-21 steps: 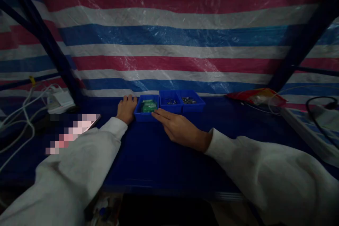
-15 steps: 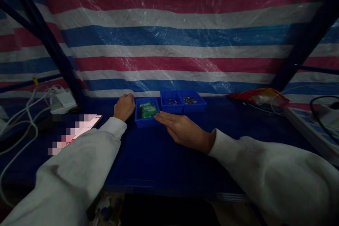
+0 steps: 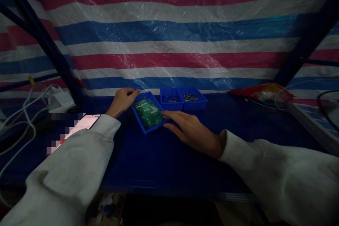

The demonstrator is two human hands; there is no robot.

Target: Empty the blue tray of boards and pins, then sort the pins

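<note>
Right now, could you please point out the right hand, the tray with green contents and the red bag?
Right hand (image 3: 194,131), head view: back of hand.
Tray with green contents (image 3: 154,129), head view: front wall.
Red bag (image 3: 247,92), head view: left part.

Worn at head height; facing forward, down; hands (image 3: 122,101) (image 3: 193,132) near.

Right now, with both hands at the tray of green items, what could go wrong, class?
The tray is askew between the left hand and right hand; a slip might spill the green items. It may also bump the nearby bin of metal parts. The left sleeve overlaps the phone in view and might drag it.
</note>
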